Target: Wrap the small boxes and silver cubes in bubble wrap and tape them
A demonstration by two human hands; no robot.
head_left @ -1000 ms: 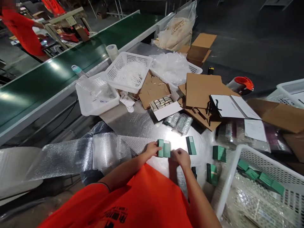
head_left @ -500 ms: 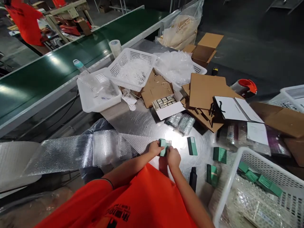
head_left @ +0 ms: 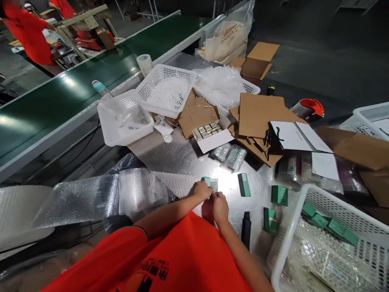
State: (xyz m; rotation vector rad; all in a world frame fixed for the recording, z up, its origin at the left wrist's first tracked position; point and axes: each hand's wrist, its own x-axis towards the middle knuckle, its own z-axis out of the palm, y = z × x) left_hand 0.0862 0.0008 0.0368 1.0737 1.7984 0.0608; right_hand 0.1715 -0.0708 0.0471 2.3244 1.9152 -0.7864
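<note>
1. Beyond the metal table (head_left: pixel 154 152), a green conveyor belt (head_left: pixel 100 61) runs across the back left, with a co-worker (head_left: pixel 28 36) in an orange shirt on its far side.
2. Near the table's front edge, a pair of green boxes (head_left: pixel 206 180) lies side by side at the end of a strip of bubble wrap (head_left: pixel 136 188), which stretches away to the left; clear wrap appears to cover the right-hand box.
3. The left hand (head_left: pixel 202 190) lies over the near end of the pair, fingers bent and touching it; whether they grip or only press, I cannot tell.
4. The right hand (head_left: pixel 221 207) is curled, its fingertips just beside the pair's near right corner; whether it pinches the wrap cannot be made out.
5. To the right, a single green box (head_left: pixel 244 185) lies apart, with a black object (head_left: pixel 246 229) nearer the person.
6. Farther right, two more green boxes (head_left: pixel 279 195) lie beside a white basket (head_left: pixel 287 247) containing green boxes and bubble-wrapped packs.
7. Ahead, wrapped bundles (head_left: pixel 234 157) lie near an open white carton (head_left: pixel 214 141) of small, shiny blocks.
</note>
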